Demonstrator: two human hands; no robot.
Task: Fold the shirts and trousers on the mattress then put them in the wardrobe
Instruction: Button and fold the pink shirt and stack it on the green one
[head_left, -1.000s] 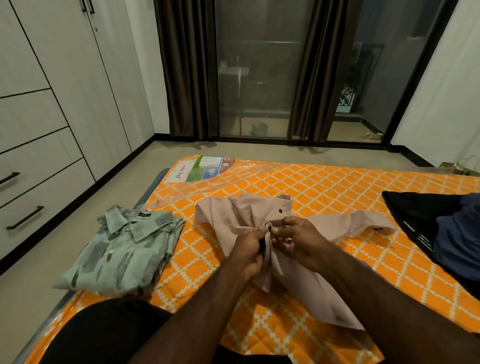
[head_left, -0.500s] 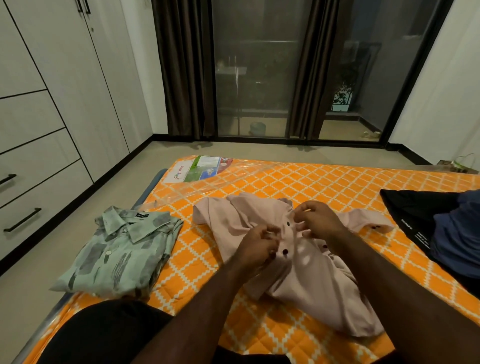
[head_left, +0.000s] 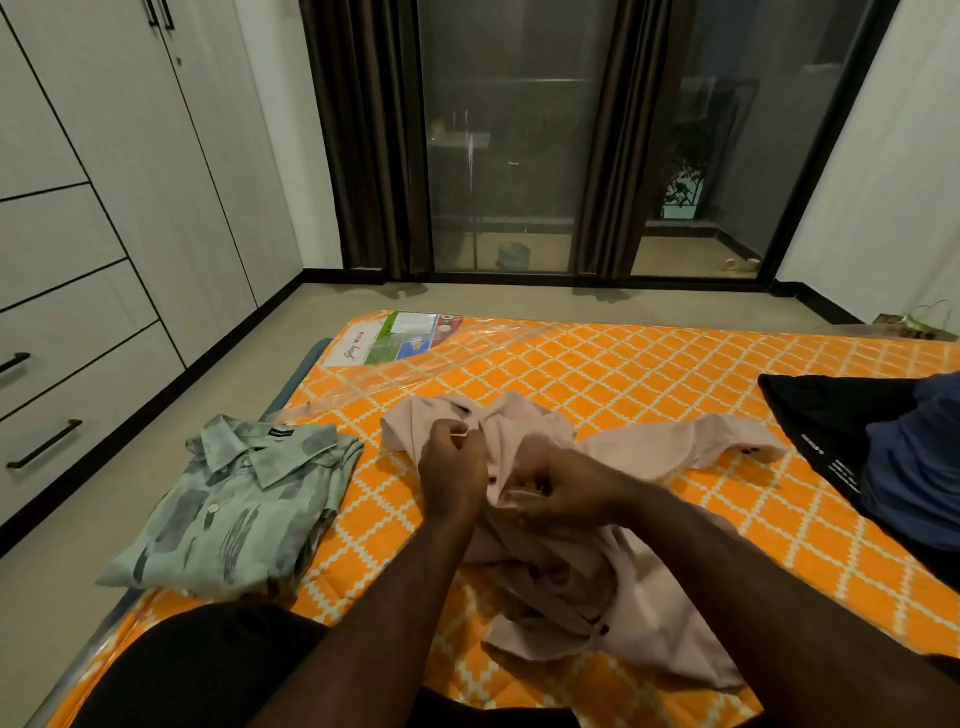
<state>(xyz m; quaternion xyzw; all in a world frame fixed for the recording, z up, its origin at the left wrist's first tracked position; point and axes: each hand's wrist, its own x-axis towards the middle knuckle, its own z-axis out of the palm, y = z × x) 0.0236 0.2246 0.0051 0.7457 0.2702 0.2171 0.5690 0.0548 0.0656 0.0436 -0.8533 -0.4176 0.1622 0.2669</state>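
A pale pink shirt (head_left: 660, 452) lies crumpled in the middle of the orange patterned mattress (head_left: 649, 374). My left hand (head_left: 453, 467) pinches the shirt's front edge near the collar. My right hand (head_left: 566, 486) grips the fabric just to the right of it, lower on the front. A folded green patterned shirt (head_left: 234, 504) lies at the mattress's left edge. Dark and blue garments (head_left: 883, 447) are piled at the right edge. The white wardrobe (head_left: 104, 218) stands along the left wall, its doors and drawers closed.
A clear plastic cover with a printed label (head_left: 405, 340) lies at the mattress's far left corner. Beige floor runs between mattress and wardrobe. Dark curtains and glass doors (head_left: 519, 156) fill the far wall. My dark-clad knee (head_left: 197, 670) is at the bottom left.
Both hands have shifted along the pink shirt's front: the left hand went up toward the collar and the right hand came down and closer to me. The shirt bunched up more.
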